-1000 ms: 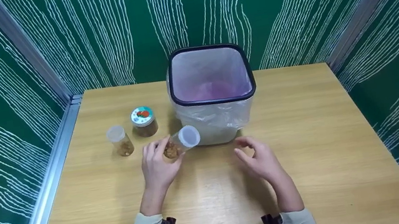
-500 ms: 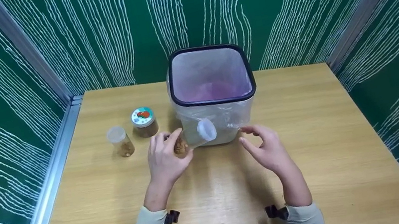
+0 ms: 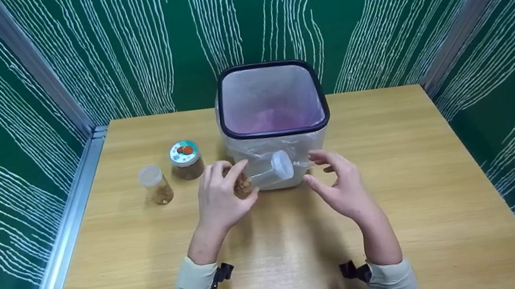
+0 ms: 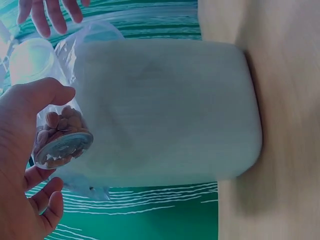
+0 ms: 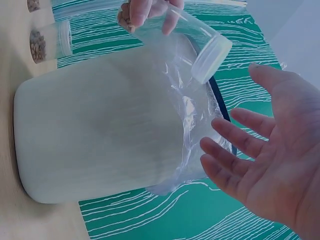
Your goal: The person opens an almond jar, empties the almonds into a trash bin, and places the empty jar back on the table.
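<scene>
My left hand grips a clear plastic jar by its base end. Brown nuts are gathered at the jar's bottom in the left wrist view. The jar is tilted, and its whitish lid points right, toward my other hand. A short gap away, my right hand is held with spread, loosely bent fingers and nothing in them. Both hands are in front of a whitish bin with a black rim.
A clear plastic bag lines the bin and hangs over its outside. To the left on the wooden table stand a second clear jar and a shorter jar with a printed lid. Green patterned walls enclose the table.
My left hand has moved right and slightly forward with the jar, whose lid has swung toward the right. My right hand has shifted right and forward, its fingers spreading wider.
</scene>
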Motion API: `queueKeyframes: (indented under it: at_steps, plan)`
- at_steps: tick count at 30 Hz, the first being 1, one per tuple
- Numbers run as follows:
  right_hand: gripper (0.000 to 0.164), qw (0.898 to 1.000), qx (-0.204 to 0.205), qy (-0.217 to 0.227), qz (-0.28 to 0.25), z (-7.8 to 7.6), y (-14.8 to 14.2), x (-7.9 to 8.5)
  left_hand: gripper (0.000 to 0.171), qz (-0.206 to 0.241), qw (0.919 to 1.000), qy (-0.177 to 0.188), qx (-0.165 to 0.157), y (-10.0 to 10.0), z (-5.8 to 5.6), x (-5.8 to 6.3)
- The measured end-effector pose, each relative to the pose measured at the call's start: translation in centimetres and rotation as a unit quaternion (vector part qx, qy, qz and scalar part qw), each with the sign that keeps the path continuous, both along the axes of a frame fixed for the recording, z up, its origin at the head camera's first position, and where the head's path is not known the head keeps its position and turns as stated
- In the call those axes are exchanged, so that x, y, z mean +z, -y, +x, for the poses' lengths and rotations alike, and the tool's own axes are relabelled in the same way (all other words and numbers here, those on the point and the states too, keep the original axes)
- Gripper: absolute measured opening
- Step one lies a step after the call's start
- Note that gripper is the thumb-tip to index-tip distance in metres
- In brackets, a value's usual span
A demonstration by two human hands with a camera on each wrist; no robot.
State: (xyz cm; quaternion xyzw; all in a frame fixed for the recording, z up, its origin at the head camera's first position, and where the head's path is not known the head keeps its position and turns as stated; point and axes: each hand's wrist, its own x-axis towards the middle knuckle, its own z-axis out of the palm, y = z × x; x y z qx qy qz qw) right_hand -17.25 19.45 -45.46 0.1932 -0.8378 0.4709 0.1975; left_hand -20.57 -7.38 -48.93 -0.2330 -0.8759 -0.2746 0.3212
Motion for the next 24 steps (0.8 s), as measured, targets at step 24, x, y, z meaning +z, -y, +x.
queueKeyframes:
  at_steps: [24]
  plan:
    - [0.044, 0.997, -0.040, 0.041, -0.042, -0.3, 1.5, -0.7, 0.056, -0.018, 0.9992, -0.021, -0.030, -2.4, -0.4, -0.1]
